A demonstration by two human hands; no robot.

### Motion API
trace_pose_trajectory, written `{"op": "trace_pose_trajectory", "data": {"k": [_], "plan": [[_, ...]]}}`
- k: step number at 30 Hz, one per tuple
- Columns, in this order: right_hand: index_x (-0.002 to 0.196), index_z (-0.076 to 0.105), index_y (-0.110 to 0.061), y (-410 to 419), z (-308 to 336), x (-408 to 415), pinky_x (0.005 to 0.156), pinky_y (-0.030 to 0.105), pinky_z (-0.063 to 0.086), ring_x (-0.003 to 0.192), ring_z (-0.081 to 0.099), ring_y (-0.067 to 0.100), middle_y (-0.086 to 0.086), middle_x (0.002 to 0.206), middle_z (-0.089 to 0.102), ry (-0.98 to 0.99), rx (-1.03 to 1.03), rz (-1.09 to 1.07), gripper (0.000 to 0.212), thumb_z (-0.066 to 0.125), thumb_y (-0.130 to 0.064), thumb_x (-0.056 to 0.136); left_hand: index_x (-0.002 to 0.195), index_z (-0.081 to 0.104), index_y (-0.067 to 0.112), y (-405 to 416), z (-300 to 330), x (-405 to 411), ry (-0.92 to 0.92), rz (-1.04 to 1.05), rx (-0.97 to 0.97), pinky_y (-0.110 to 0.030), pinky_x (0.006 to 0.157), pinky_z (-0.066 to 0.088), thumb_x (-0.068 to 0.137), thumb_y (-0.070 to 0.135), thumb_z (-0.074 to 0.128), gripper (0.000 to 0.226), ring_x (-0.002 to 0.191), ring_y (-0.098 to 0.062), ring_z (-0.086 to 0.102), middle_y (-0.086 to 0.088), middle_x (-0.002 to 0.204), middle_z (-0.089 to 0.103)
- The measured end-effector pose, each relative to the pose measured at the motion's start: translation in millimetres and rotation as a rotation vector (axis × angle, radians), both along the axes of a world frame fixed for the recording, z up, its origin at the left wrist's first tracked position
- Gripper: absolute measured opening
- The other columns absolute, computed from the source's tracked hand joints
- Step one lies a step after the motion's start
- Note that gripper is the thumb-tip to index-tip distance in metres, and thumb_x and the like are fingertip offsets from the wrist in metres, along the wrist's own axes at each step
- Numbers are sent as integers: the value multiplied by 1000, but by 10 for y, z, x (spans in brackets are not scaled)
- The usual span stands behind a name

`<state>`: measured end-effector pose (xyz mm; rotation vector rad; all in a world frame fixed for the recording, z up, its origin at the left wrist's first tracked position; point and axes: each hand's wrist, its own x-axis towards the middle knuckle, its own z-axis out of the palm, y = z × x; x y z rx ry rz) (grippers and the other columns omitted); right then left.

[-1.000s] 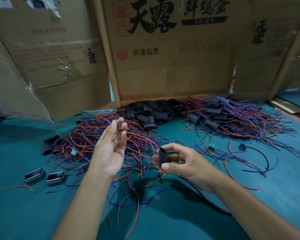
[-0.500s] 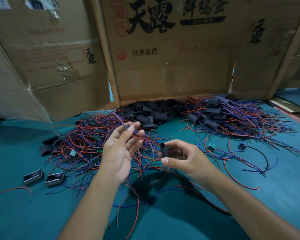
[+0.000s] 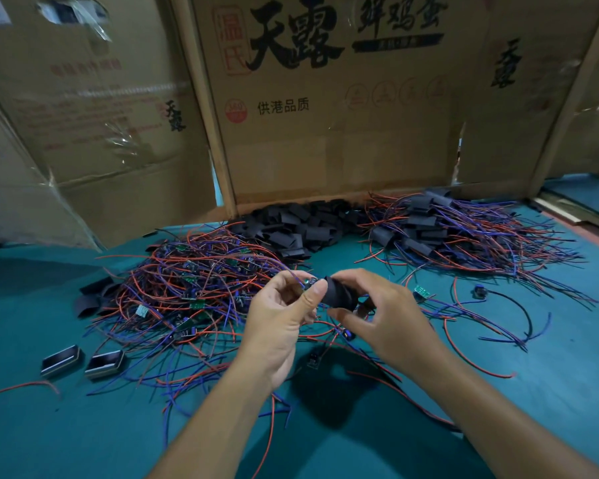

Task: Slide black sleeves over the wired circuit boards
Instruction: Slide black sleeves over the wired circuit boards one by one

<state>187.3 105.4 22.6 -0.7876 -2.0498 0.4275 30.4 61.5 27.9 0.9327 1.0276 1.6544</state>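
My left hand (image 3: 280, 323) pinches a small green wired circuit board (image 3: 310, 282) between thumb and fingers, its red and purple wires trailing down. My right hand (image 3: 377, 318) grips a black sleeve (image 3: 339, 293), whose open end meets the board at the left thumb. Both hands are raised above the teal table (image 3: 550, 409). A tangle of bare wired boards (image 3: 187, 288) lies to the left. Behind it sits a pile of loose black sleeves (image 3: 298, 228). Sleeved boards with wires (image 3: 464, 233) are heaped at the back right.
Two small black open boxes (image 3: 83, 361) stand at the left front. A few flat sleeves (image 3: 94, 295) lie left of the tangle. Loose boards and wires (image 3: 481, 299) are scattered at the right. Cardboard walls (image 3: 325, 133) close off the back.
My left hand has swung right with the board and my right hand has risen with the sleeve. The two now meet in the middle, sleeve mouth against the board.
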Motion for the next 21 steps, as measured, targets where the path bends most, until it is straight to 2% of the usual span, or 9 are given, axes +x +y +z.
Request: {"op": "trace_pose_trajectory", "data": {"k": [3,5,8,12,15,18,21], "plan": [[110,66,-16,13,16,12,78,5,37,86,53,-2,-11,97,65,-3,2,-23,36,80,-12,77,87,61,11,20,16,-44,-64,-12,-28,-17,54,47,78,16,72,15,54,-10,53,0,68,59],[111,66,-15,18,36,26,79,5,36,87,53,-2,-11,98,65,-10,-9,-18,37,80,-12,77,87,64,10,29,4,-82,-44,-12,-25,-18,56,50,82,15,69,10,57,-11,57,-1,69,62],[112,67,-15,12,59,35,80,8,40,88,54,-1,-11,100,67,-26,-3,16,36,79,-12,78,92,66,6,17,-10,-101,12,-25,9,-19,61,52,74,19,74,23,62,-11,60,-2,73,65],[118,66,-15,5,64,43,80,15,43,88,54,1,-7,104,67,-61,27,8,38,77,-15,81,89,66,10,20,-14,-115,72,-21,14,-25,67,45,70,20,77,24,63,-13,53,-1,70,61],[121,65,-14,-12,39,41,82,11,39,89,52,0,-5,107,66,-101,62,10,41,76,-14,82,84,64,11,36,-39,-63,-3,-11,-14,-20,60,45,65,19,78,25,57,-11,51,-1,69,60],[121,65,-12,-21,37,40,82,13,41,92,58,8,-2,108,67,-113,74,11,40,75,-11,82,80,63,12,43,-74,2,-75,-10,-38,-16,56,47,65,20,79,23,54,-8,52,0,68,62],[120,66,-9,-5,39,45,83,8,38,91,57,7,0,106,68,-102,67,-4,37,75,-14,84,74,69,14,47,-97,8,45,48,4,-20,57,42,72,27,77,15,54,-12,48,-2,61,57]]}}
